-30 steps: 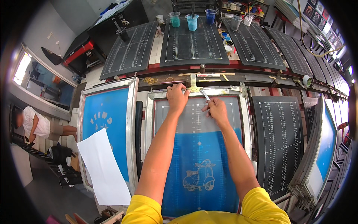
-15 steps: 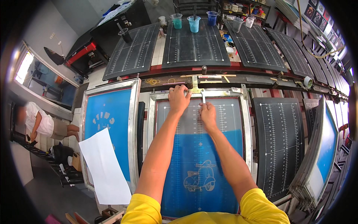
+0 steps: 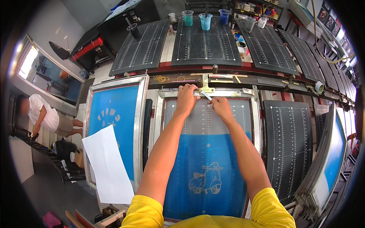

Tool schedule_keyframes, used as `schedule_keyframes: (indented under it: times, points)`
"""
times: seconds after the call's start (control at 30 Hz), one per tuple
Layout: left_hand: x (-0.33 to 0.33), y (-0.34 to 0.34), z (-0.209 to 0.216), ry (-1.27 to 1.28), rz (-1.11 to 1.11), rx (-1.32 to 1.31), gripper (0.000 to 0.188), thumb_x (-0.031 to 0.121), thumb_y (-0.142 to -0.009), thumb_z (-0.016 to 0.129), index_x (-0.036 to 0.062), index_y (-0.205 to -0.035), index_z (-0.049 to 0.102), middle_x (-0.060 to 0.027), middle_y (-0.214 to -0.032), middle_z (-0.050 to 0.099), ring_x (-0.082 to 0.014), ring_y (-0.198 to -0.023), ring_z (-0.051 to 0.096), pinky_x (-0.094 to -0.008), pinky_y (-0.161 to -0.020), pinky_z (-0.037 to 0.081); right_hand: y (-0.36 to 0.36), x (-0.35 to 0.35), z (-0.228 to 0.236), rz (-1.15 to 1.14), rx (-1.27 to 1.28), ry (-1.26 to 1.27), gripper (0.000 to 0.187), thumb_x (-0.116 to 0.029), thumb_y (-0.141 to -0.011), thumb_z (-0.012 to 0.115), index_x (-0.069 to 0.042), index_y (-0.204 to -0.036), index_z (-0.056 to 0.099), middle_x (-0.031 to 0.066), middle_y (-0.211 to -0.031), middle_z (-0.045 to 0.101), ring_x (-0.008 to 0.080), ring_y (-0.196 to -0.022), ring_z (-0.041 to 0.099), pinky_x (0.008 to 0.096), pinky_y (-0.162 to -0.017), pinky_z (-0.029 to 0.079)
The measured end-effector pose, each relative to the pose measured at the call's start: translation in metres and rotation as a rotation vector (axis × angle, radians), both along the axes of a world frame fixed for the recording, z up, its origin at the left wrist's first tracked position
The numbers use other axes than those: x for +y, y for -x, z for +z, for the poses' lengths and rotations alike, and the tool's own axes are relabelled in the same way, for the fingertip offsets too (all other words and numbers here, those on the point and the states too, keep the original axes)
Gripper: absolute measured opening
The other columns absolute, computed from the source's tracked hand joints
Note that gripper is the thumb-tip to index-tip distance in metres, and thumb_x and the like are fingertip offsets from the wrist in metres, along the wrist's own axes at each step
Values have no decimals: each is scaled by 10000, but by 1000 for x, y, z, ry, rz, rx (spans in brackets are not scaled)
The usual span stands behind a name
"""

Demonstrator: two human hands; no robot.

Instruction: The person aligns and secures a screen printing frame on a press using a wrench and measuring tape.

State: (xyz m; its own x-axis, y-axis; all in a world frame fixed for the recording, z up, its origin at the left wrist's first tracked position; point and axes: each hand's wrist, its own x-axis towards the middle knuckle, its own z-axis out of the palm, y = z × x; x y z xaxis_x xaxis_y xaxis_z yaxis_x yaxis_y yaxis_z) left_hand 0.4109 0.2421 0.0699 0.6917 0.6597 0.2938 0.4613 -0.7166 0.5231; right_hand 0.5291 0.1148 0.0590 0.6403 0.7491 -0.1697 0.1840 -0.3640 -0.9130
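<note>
A metal-framed printing screen [image 3: 207, 152] lies in front of me, blue over its lower part, with a scooter outline on it. A metal hinge bracket [image 3: 205, 84] holds the middle of its top edge. My left hand [image 3: 187, 98] has its fingers curled over the frame's top bar, just left of the bracket, fingertips close to a bolt. Closed around the handle end of a small silver wrench [image 3: 206, 95], my right hand [image 3: 221, 107] is right of the bracket. The wrench slants up leftward, its head at the left bolt.
Left of me stands another blue screen [image 3: 114, 108] with a white paper sheet [image 3: 108, 165] leaning over it. Dark platens [image 3: 289, 144] lie right and beyond the rail. Cups of ink [image 3: 205, 22] stand on the far platens. A person [image 3: 45, 116] is at far left.
The wrench has swung from nearly upright to slanting left, its head shifting from the right bolt to the left one. My right hand has moved slightly right; the view has shifted a little.
</note>
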Motion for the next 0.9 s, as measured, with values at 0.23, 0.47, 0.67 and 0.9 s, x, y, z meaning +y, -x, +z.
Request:
schedule_keyframes:
  times: [0.23, 0.47, 0.67, 0.9]
  points:
    - [-1, 0, 1, -18, 19, 2, 398, 117, -665, 780, 78, -1029, 623, -74, -1019, 584, -317, -1005, 504, -419, -867, 429, 0, 8, 6, 13, 211, 4, 272, -186, -884, 477, -12, -843, 683, -11, -544, 471, 69, -429, 342, 254, -402, 257]
    - [10, 3, -1, 47, -34, 31, 360, 47, -708, 726, 84, -1059, 651, -88, -1085, 599, -314, -1027, 509, -394, -912, 425, 36, 15, 7, 113, 479, 33, 227, -156, -914, 472, 20, -956, 609, 85, -659, 627, 146, -500, 594, 264, -396, 402]
    - [26, 7, -8, 171, -86, 13, 237, 41, -827, 596, 80, -1049, 671, -93, -1103, 613, -305, -1021, 520, -396, -925, 415, 62, 23, 9, 82, 621, -59, 240, -145, -942, 423, 45, -1000, 558, 102, -682, 629, 181, -519, 625, 279, -398, 442]
    - [15, -8, -19, 30, 103, -112, 115, 166, -837, 626, 77, -874, 689, -95, -904, 635, -318, -874, 536, -410, -815, 422, 37, -4, -1, -61, 132, -63, 266, -148, -857, 461, 13, -803, 665, 71, -559, 565, 147, -510, 524, 311, -503, 408]
